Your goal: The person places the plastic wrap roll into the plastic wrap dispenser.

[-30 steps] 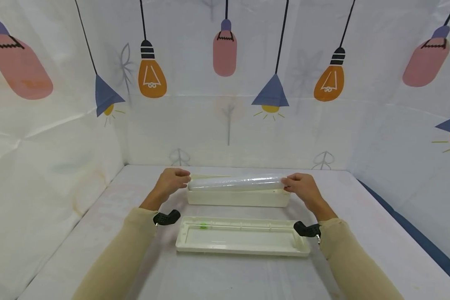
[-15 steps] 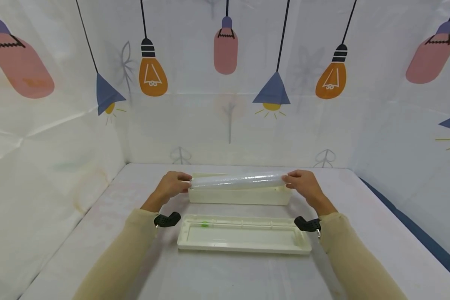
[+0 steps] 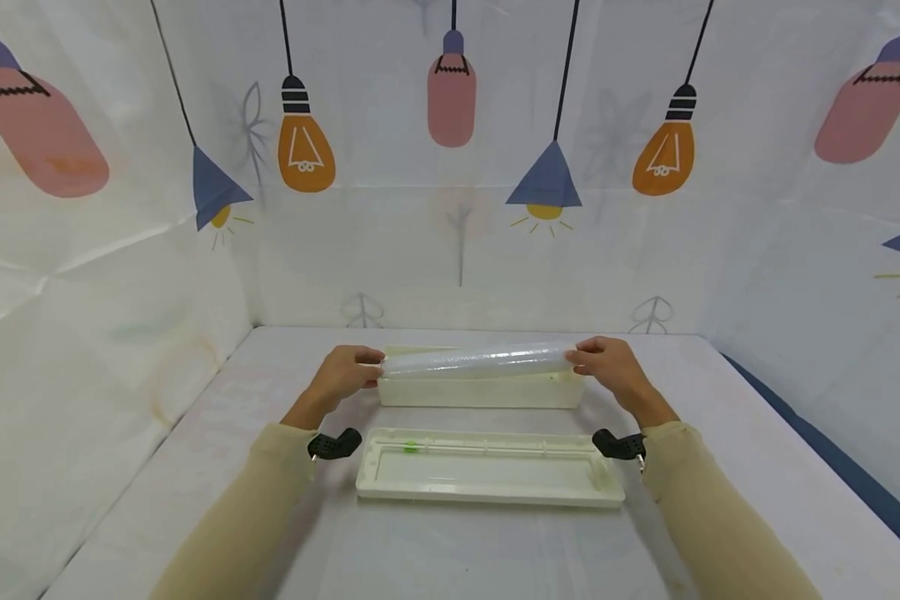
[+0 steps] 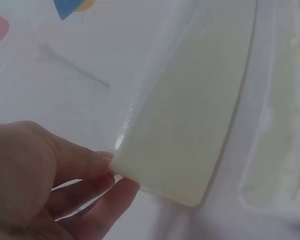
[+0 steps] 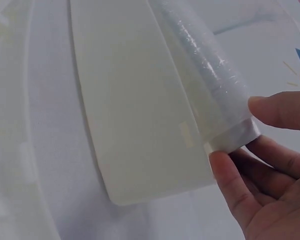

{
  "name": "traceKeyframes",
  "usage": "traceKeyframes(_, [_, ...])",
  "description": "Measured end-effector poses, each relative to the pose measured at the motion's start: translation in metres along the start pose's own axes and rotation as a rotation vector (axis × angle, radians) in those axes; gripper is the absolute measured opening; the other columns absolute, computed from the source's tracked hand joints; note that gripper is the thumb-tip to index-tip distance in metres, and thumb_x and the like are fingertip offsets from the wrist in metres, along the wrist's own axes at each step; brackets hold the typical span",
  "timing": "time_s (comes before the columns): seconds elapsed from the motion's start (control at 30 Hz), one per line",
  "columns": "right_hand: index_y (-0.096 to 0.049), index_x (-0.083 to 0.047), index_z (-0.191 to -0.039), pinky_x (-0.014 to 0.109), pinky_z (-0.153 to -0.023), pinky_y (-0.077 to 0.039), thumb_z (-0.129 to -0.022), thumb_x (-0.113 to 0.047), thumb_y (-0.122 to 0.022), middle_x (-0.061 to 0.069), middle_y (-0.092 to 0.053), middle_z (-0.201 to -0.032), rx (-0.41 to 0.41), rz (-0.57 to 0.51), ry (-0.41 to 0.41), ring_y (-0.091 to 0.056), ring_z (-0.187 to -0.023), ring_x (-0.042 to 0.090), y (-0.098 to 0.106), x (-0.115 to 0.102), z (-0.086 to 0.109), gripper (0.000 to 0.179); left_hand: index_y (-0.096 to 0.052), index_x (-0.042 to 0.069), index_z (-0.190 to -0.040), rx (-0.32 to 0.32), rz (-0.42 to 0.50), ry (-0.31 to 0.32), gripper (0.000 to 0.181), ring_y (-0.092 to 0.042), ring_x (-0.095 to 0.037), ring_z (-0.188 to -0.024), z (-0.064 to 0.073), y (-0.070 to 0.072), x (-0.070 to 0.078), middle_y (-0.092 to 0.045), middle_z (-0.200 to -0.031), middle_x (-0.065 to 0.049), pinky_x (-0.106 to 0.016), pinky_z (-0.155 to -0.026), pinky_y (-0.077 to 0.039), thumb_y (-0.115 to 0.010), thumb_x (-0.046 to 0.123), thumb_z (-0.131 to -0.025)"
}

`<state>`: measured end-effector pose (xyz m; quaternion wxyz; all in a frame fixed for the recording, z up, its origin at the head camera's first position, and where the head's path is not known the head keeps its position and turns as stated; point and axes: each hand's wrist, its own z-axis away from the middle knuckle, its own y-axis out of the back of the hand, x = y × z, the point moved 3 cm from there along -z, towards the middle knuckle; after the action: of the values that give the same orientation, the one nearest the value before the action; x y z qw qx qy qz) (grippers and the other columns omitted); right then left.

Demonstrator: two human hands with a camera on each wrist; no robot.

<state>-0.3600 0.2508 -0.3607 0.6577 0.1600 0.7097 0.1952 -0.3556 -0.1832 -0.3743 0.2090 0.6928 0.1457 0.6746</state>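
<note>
A roll of plastic wrap (image 3: 480, 360) lies tilted over a long cream box (image 3: 480, 393), its right end higher than its left. My left hand (image 3: 341, 369) pinches the left end, thumb above and fingers at the box's end wall, as the left wrist view shows. The roll's left tip is mostly hidden there by the thumb and box. My right hand (image 3: 609, 367) grips the right end between thumb and fingers. In the right wrist view this end of the wrap roll (image 5: 215, 85) stands above the box rim, with a gap below it.
A cream lid (image 3: 487, 479) lies inside-up in front of the box, with a rail along its far side and a small green slider (image 3: 410, 447) on it. The white table (image 3: 450, 550) meets a sheet wall printed with lamps behind the box.
The roll tilts a little more: my left hand has come down slightly at its end, and my right hand has risen slightly. Box and lid stay in place.
</note>
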Motion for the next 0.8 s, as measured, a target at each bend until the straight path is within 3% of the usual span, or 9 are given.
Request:
traceKeyframes(0.33, [-0.057, 0.009, -0.124, 0.058, -0.11, -0.036, -0.098, -0.027, -0.068, 0.026, -0.054, -0.135, 0.017, 0.008, -0.009, -0.063, -0.113, 0.041, 0.0007, -0.0019, 0.0005, 0.046, -0.062, -0.004, -0.131, 0.005, 0.043, 0.019, 0.037, -0.069, -0.03, -0.103, -0.0008, -0.0004, -0.0032, -0.062, -0.129, -0.022, -0.038, -0.09, -0.057, -0.065, 0.007, -0.096])
traceKeyframes(0.8, [-0.057, 0.01, -0.126, 0.057, -0.111, -0.036, -0.097, -0.027, -0.069, 0.027, -0.053, -0.137, 0.018, 0.001, -0.01, -0.063, -0.113, 0.041, 0.0001, 0.0004, -0.0002, 0.049, -0.06, -0.006, -0.132, 0.0, 0.091, 0.018, 0.037, -0.066, -0.03, -0.109, -0.002, -0.0008, -0.0053, -0.061, -0.13, -0.023, -0.037, -0.091, -0.056, -0.064, 0.006, -0.097])
